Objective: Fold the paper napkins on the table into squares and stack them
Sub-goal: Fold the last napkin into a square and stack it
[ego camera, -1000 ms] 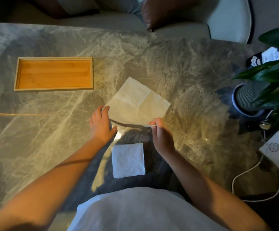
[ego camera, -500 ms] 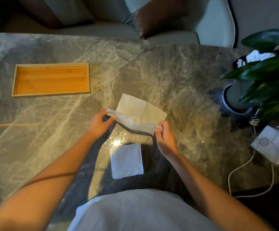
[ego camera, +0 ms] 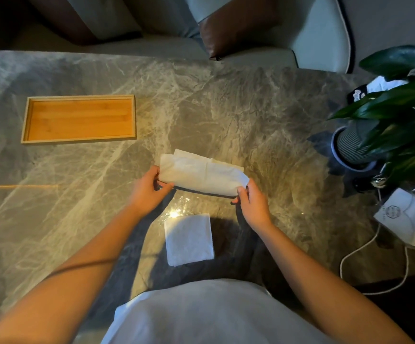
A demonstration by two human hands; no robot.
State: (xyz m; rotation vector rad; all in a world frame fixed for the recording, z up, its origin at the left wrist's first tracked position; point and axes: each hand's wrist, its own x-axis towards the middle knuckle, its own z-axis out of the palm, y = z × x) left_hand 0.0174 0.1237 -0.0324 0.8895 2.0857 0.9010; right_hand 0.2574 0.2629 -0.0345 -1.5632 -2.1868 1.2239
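Note:
A white paper napkin lies mid-table, its near half folded over toward the far edge into a long strip. My left hand pinches the strip's left end. At the right end my right hand pinches the corner. A folded square napkin lies flat on the marble table just in front of my body, between my two forearms.
An empty wooden tray sits at the far left. A potted plant stands at the right edge, with a white box and a white cord near it. A sofa with a brown cushion lies beyond the table.
Both hands lifted the napkin's near edge and carried it over toward the far edge, turning the open sheet into a folded strip. The square napkin stayed put.

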